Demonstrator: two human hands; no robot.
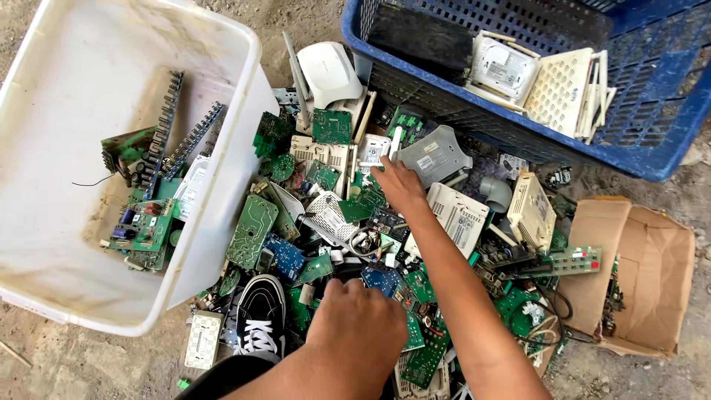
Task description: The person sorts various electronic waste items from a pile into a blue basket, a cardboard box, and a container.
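Right hand (400, 185) stretched far into scrap pile (348, 222) on ground, fingers curled on green circuit board (363, 201) beside grey router shell (433, 155); grip itself hidden, cannot tell if clamped. Left hand (355, 322) near, knuckles up, fingers buried in boards, closure unseen. Boards likely light, stiff, brittle, sharp solder pins: take by bare edges. White tub (222, 111) left, blue crate (415, 96) far right.

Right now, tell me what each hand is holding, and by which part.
Right hand presses on green circuit boards in the pile; no clear grip shows. Left hand is curled down into the pile, fingers hidden, so its hold cannot be told.
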